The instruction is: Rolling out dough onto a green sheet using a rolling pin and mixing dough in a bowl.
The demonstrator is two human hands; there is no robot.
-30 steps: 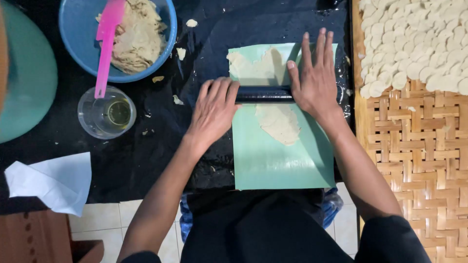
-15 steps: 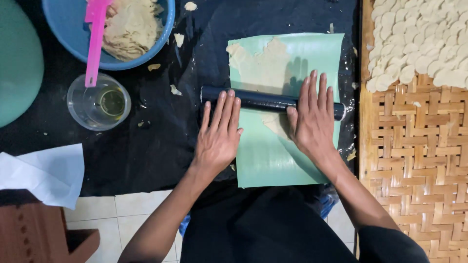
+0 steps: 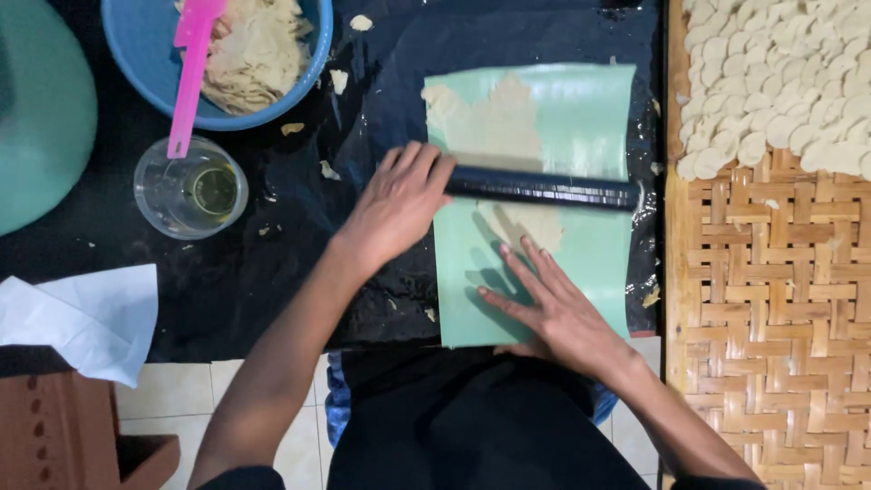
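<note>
Head view
Roller: a dark rolling pin (image 3: 543,187) is lying across a pale green sheet (image 3: 590,118), its long axis running left to right, a little lower at the right end.
Dough: a thin tan layer of dough (image 3: 490,127) is spreading under and above the roller, and a smaller tongue of it is showing just below the bar.
Left hand: the left hand (image 3: 397,205) is resting palm down on the roller's left end, fingers stretched flat and pointing up and to the right; it is pressing on the bar, not curled around it.
Right hand: the right hand (image 3: 553,308) is lying flat on the green sheet below the roller, fingers spread and pointing up-left, apart from the bar; it is open and holding nothing.
Nearer hand: the left one is touching the roller; the right one is sitting near it, toward the body.
Arms: both forearms are reaching forward from the bottom edge, the left angled up-right, the right angled up-left.
Around: a blue bowl (image 3: 150,63) with a dough lump and a pink spatula (image 3: 189,73) is standing at upper left, a clear glass (image 3: 190,188) just below it.
Right side: a woven tray (image 3: 771,299) is holding many small pale dough discs (image 3: 780,73).
Lower left: white paper (image 3: 86,318) is lying on the black table cover (image 3: 272,272).
</note>
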